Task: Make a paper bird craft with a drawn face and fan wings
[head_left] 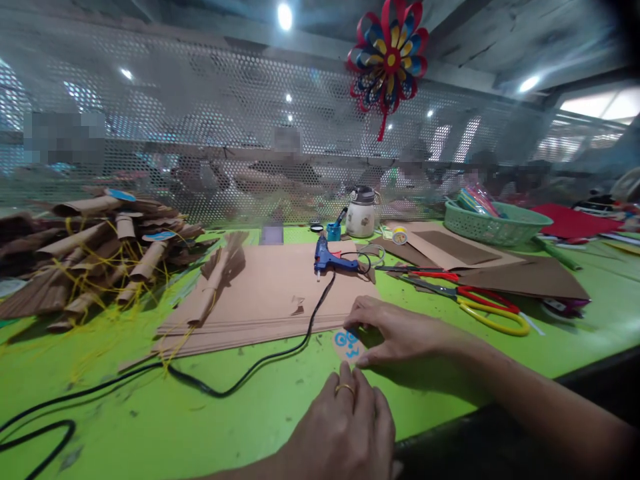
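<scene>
A small round brown paper disc [347, 346] with a blue face drawn on it sits on the green table at the near edge of the brown sheets. My right hand [400, 333] comes in from the right. Its thumb and bent fingers are closed at the disc's right and upper edge. Just below the disc is my left hand [345, 427], with a ring on one finger. The left fingers are curled and close together. Their tips are partly hidden, so what they hold, if anything, cannot be made out.
Stacked brown sheets [270, 280] carry a blue glue gun [335, 259] and a rolled paper piece [214, 287]. A black cord [250, 369] crosses the table. Scissors [480, 308] and a green basket [493, 227] stand right; paper rolls with yellow strings [95, 253] pile up left.
</scene>
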Action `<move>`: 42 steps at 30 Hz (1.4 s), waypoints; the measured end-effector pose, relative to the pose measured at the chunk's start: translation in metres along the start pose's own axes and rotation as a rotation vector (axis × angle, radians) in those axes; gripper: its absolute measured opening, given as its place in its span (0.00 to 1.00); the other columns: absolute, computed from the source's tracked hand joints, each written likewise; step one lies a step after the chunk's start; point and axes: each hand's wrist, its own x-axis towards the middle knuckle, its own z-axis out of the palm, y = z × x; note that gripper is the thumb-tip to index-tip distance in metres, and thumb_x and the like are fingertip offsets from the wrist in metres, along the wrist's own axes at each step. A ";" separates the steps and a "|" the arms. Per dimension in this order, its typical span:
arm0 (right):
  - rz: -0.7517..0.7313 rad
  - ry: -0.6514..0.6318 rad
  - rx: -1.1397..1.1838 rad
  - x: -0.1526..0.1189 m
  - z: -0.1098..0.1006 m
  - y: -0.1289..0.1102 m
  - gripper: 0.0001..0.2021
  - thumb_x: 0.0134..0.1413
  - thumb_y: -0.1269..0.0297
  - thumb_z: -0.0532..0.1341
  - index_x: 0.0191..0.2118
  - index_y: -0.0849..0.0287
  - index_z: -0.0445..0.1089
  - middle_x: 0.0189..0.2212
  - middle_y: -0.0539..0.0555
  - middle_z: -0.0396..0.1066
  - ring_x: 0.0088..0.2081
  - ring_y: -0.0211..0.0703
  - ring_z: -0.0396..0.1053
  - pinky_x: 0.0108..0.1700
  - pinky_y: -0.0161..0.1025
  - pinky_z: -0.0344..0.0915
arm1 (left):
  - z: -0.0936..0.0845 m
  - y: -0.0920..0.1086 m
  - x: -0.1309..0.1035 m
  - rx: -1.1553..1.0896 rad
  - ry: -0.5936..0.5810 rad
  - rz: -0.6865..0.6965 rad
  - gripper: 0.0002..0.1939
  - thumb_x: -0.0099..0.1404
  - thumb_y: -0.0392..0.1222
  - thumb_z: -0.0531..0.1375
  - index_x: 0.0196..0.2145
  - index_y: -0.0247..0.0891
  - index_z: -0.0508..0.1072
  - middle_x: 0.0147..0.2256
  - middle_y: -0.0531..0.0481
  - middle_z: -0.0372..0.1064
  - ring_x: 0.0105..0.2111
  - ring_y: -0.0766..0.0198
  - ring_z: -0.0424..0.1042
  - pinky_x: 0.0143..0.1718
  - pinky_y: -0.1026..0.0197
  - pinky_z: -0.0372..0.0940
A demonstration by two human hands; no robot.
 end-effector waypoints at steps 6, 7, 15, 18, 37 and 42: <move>-0.023 -0.040 0.009 0.006 -0.001 0.001 0.25 0.48 0.53 0.69 0.50 0.60 0.70 0.45 0.58 0.67 0.45 0.50 0.67 0.49 0.43 0.64 | 0.001 -0.001 0.001 0.019 -0.020 0.022 0.23 0.67 0.53 0.55 0.43 0.26 0.71 0.37 0.30 0.75 0.37 0.42 0.77 0.38 0.47 0.70; -0.024 -0.044 0.010 0.007 -0.001 0.001 0.25 0.48 0.54 0.68 0.50 0.60 0.70 0.44 0.58 0.67 0.45 0.50 0.67 0.49 0.43 0.64 | 0.001 -0.001 0.001 0.019 -0.021 0.026 0.23 0.68 0.53 0.55 0.43 0.25 0.71 0.37 0.29 0.75 0.37 0.43 0.76 0.38 0.47 0.70; -0.026 0.002 0.045 0.009 0.003 0.003 0.21 0.44 0.60 0.70 0.44 0.61 0.69 0.41 0.55 0.66 0.41 0.46 0.65 0.44 0.40 0.66 | -0.002 0.000 0.001 0.003 -0.024 0.016 0.21 0.67 0.50 0.54 0.43 0.25 0.72 0.38 0.29 0.76 0.38 0.43 0.77 0.38 0.47 0.71; 0.019 0.027 0.102 0.007 0.004 0.002 0.23 0.43 0.60 0.70 0.46 0.61 0.68 0.41 0.55 0.67 0.40 0.44 0.65 0.42 0.39 0.66 | -0.003 0.000 0.001 -0.008 -0.045 0.015 0.22 0.66 0.51 0.55 0.44 0.26 0.72 0.39 0.29 0.76 0.38 0.42 0.77 0.38 0.46 0.71; 0.116 -0.001 0.828 0.008 0.012 0.016 0.20 0.48 0.65 0.66 0.48 0.63 0.72 0.29 0.51 0.71 0.27 0.38 0.69 0.30 0.36 0.66 | -0.001 0.000 0.002 -0.005 -0.005 -0.003 0.23 0.64 0.53 0.57 0.41 0.27 0.73 0.37 0.31 0.76 0.36 0.41 0.77 0.36 0.47 0.72; 0.083 0.104 0.811 0.010 0.010 0.016 0.25 0.46 0.68 0.66 0.54 0.62 0.69 0.29 0.49 0.67 0.27 0.35 0.64 0.29 0.35 0.61 | 0.001 -0.002 0.001 -0.019 0.048 -0.019 0.17 0.67 0.47 0.54 0.40 0.28 0.73 0.34 0.32 0.76 0.35 0.43 0.76 0.34 0.48 0.71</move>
